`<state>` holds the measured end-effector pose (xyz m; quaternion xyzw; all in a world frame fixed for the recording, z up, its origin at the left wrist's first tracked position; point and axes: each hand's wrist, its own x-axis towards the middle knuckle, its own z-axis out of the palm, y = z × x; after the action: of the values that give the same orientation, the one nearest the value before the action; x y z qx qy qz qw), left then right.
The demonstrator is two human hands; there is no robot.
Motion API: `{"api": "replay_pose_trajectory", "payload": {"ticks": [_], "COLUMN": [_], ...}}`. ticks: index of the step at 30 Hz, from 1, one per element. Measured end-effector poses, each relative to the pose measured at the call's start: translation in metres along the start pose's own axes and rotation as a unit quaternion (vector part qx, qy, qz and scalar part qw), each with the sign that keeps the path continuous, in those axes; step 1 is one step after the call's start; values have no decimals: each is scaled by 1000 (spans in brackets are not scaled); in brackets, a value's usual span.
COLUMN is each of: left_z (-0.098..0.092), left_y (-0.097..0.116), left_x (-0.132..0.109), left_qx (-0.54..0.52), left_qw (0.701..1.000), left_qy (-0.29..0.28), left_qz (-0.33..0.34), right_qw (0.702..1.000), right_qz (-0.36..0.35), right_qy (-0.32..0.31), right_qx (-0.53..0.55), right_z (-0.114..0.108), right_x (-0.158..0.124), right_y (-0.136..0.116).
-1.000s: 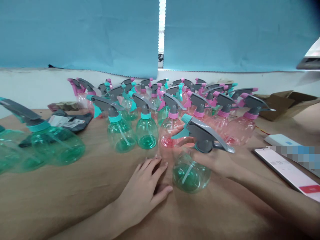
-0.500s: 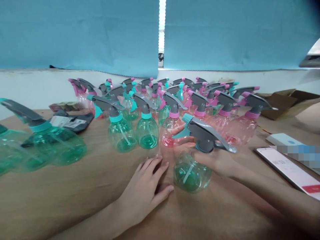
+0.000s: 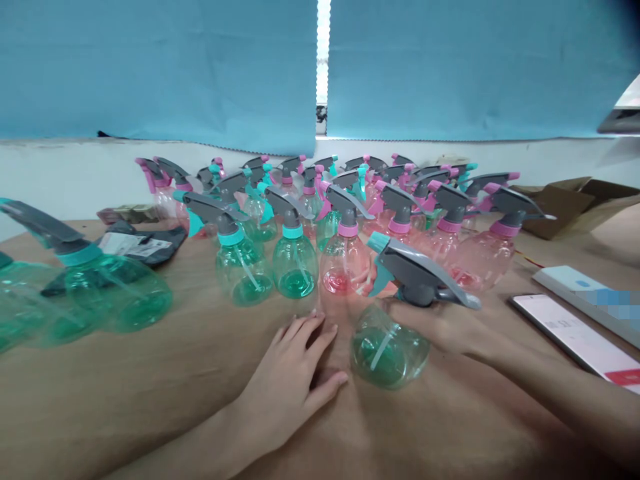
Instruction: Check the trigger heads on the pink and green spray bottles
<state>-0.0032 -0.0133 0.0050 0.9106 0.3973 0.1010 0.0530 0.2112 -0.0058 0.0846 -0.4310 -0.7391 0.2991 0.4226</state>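
Observation:
My left hand (image 3: 295, 367) lies flat on the wooden table, fingers a little apart, holding nothing. Just right of it, a clear green spray bottle (image 3: 387, 357) with a grey head and turquoise trigger leans to one side. My right hand (image 3: 443, 327) reaches behind this bottle and is closed around its neck; the spray head hides most of the fingers, and some fingertips show beyond the trigger. Behind the hands stand a green spray bottle (image 3: 295, 263) with a turquoise collar and a pink spray bottle (image 3: 344, 263) with a pink collar.
Several more pink and green bottles crowd toward the wall. Green spray bottles (image 3: 117, 290) stand at the left near a dark plastic packet (image 3: 143, 243). To the right are a phone (image 3: 575, 337), a white box (image 3: 575, 287) and an open cardboard box (image 3: 560, 210).
The held spray bottle has shifted slightly right and down, and its head sits a little lower. My right fingers have drawn in behind the trigger. My left hand has stayed put.

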Motion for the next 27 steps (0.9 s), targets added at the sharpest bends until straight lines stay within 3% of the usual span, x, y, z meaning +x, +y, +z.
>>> {"api": "replay_pose_trajectory", "payload": {"ticks": [6, 12, 20, 27], "left_z": [-1, 1, 1, 2], "left_y": [1, -1, -1, -2], "left_x": [1, 0, 0, 0], "left_qx": [-4, 1, 1, 2], "left_qw": [1000, 1000, 1000, 1000], "left_qy": [-3, -1, 4, 7], "left_qz": [1, 2, 5, 7], "right_qw": [999, 1000, 994, 997], "right_qz": [35, 11, -34, -34], "right_qy": [-27, 24, -17, -17], "right_qx": [6, -6, 99, 64], "right_z": [0, 4, 8, 7], "right_x": [-4, -3, 0, 0], "right_y": [10, 15, 19, 24]}}
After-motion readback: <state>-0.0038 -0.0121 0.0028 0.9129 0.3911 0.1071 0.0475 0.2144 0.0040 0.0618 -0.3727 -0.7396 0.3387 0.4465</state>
